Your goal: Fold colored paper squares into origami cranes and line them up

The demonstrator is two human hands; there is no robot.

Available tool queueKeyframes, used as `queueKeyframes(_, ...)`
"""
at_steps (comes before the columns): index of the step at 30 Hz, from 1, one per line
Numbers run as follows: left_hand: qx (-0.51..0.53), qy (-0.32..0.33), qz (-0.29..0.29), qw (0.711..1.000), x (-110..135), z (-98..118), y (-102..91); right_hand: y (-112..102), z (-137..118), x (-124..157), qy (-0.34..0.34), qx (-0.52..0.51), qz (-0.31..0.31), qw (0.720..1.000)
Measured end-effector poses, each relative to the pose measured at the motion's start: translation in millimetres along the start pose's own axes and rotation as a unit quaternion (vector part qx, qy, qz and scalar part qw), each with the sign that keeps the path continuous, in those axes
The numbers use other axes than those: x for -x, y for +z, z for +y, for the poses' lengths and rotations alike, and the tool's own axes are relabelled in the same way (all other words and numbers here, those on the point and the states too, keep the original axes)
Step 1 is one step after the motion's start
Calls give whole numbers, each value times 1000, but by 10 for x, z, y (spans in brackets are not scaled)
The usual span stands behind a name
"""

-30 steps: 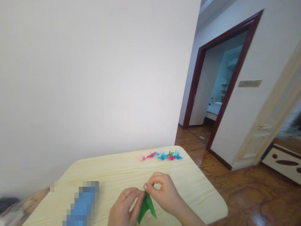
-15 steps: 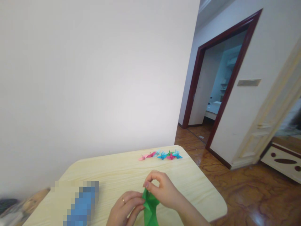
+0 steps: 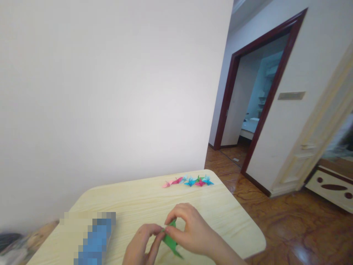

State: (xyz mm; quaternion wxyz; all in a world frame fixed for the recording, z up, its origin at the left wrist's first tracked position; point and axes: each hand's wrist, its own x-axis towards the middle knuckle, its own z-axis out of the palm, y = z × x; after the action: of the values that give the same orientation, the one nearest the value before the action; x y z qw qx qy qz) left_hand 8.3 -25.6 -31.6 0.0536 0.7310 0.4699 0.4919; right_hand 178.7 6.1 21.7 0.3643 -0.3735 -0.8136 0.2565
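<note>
A folded piece of green paper (image 3: 171, 241) is held low over the light wooden table (image 3: 228, 217) at the bottom of the view. My left hand (image 3: 142, 244) pinches its left tip with curled fingers. My right hand (image 3: 187, 230) grips the paper's top and right side, fingers bent around it. Both hands meet at the paper's upper corner. Much of the paper is hidden behind my fingers.
A row of several small folded paper cranes (image 3: 190, 180) in pink, blue and green lies near the table's far edge. A blurred blue object (image 3: 95, 241) rests at the left. A wall rises behind the table; an open dark-framed doorway (image 3: 256, 106) is at right.
The green paper has gone from hanging as a long upright shape to a smaller, flatter fold. My fingers have closed in together at its top corner.
</note>
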Motion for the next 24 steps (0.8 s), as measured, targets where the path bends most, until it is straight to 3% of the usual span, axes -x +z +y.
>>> queueKeyframes(8, -12, 11, -6, 1000, 34, -126, 9, 0, -24, 20, -11, -14, 22, 1000)
queueKeyframes(14, 28, -6, 6, 1000, -28, -48, -20, -17, -22, 10, -27, -9, 26, 999)
queueKeyframes(24, 47, -109, 36, 992, -28, -21, 11, -32, -1, 2, -36, 23, 52, 998)
